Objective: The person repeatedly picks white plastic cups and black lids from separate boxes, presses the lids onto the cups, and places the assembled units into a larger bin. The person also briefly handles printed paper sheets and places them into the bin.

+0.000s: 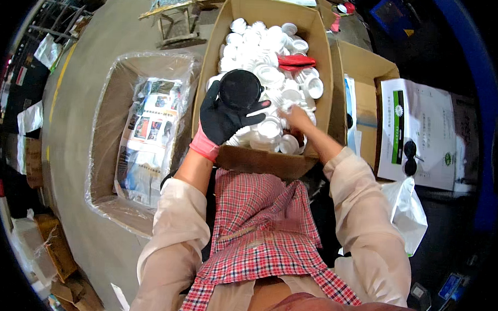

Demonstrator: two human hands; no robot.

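Observation:
My left hand (220, 119), in a black glove with a pink cuff, holds a round black lid-like part (240, 89) over the near left of a cardboard box (276, 162). The part's flat face is turned up, with thumb and a finger stretched out to its right. White round plastic parts (252, 48) with rims are heaped in the box. My right hand (298, 120) is bare and reaches down among them at the near right. Its fingertips are blurred and partly hidden, so what they touch is unclear. A red piece (296, 62) lies on the heap beyond my hands.
A plastic-lined box (104, 134) with printed sheets (151, 130) stands at left. To the right are an open carton (367, 58), a white printed panel (425, 134) with small black round parts (409, 157) on it, and a white bag (406, 213). A small stool (177, 24) stands farther back.

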